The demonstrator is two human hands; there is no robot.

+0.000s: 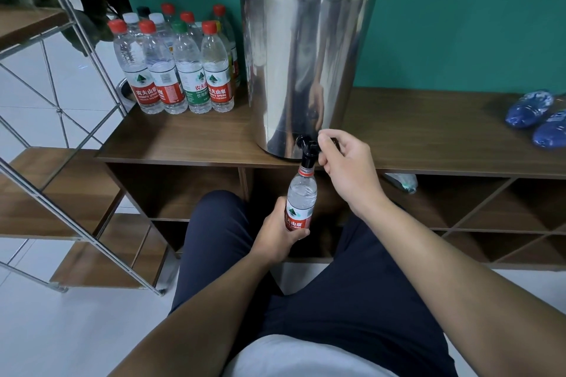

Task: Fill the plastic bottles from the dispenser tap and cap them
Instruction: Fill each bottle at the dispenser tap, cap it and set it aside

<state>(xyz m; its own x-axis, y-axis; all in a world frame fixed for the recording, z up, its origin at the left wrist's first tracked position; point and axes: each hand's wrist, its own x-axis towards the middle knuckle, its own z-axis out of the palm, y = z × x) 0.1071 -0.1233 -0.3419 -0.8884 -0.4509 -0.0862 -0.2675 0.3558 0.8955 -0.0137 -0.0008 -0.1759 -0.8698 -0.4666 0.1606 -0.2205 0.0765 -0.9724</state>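
A tall steel dispenser [306, 64] with a black lid stands on the wooden shelf top [190, 138]. Its black tap [307, 150] juts out over the front edge. My left hand [280, 234] grips a clear plastic bottle [301, 196] with a red label, held upright and uncapped with its mouth right under the spout. My right hand [343, 159] pinches the tap's black lever from the right. The bottle looks nearly full of water.
Several capped bottles [177, 70] with red, white and green caps stand in a cluster left of the dispenser. Blue plastic-wrapped items [539, 116] lie at the far right of the shelf top. A metal-framed rack [61, 138] stands to the left. My knees sit below the shelf.
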